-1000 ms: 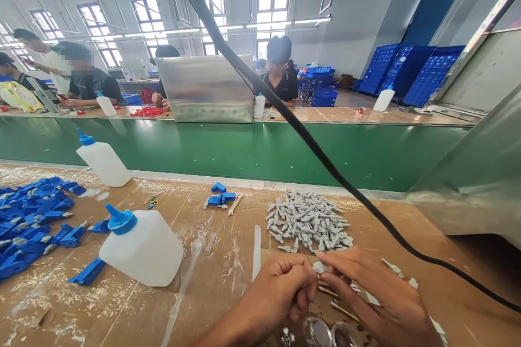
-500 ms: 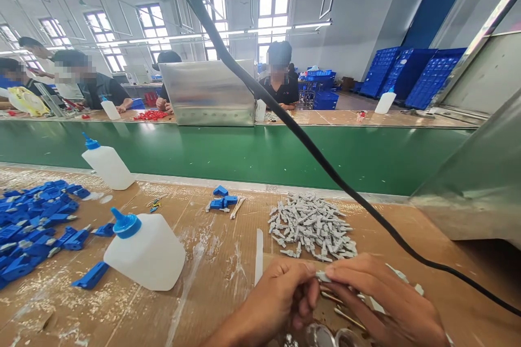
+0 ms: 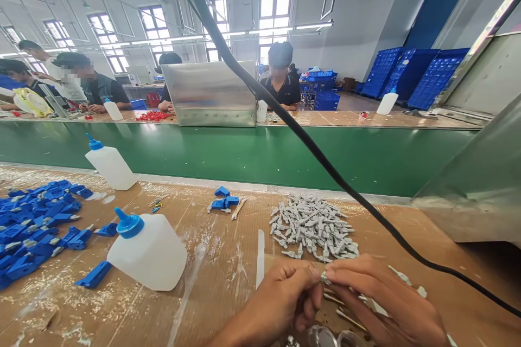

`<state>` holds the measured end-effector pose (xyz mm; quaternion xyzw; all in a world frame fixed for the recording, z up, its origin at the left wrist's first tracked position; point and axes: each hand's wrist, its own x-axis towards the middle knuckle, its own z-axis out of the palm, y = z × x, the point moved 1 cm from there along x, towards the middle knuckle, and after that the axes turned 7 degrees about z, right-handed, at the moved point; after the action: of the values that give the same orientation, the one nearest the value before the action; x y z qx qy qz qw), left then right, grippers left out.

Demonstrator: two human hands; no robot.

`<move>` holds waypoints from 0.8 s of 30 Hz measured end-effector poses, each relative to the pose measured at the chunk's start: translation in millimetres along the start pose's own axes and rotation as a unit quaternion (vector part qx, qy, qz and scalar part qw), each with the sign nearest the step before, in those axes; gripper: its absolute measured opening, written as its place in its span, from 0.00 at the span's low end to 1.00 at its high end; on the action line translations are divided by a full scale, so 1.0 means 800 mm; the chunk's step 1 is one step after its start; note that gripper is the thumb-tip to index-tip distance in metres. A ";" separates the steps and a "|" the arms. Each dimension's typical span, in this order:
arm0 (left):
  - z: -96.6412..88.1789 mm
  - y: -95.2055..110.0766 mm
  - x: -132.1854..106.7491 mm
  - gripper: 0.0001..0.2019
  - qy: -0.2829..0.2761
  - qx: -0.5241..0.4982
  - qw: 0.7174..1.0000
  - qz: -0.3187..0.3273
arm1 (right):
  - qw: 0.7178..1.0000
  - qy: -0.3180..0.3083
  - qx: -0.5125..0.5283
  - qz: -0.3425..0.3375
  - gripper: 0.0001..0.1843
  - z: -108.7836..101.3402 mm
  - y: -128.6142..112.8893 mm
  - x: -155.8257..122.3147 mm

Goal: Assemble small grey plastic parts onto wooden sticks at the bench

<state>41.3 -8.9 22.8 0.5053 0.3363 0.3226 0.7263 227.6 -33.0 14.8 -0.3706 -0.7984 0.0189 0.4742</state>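
**Here, one tiny part pinched**

Left hand and right hand pinch one small grey part between their fingertips, low over the table. Being so tiny, it may slip and vanish among the grey parts pile just behind.
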 end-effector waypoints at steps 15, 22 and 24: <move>-0.001 0.008 -0.008 0.18 0.043 0.373 0.911 0.170 | 0.999 -0.001 -0.011 0.045 0.14 0.003 0.003 -0.005; -0.005 0.010 -0.014 0.19 0.014 0.641 0.715 0.280 | 0.999 -0.003 -0.003 0.039 0.09 0.002 -0.003 0.002; -0.004 0.010 -0.014 0.18 0.019 0.655 0.693 0.300 | 0.999 -0.006 -0.001 0.035 0.09 0.001 -0.004 0.002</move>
<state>31.0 -14.1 31.1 0.9209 0.3064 0.2311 0.0691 224.5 -33.8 16.6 -0.3986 -0.7877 0.0373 0.4682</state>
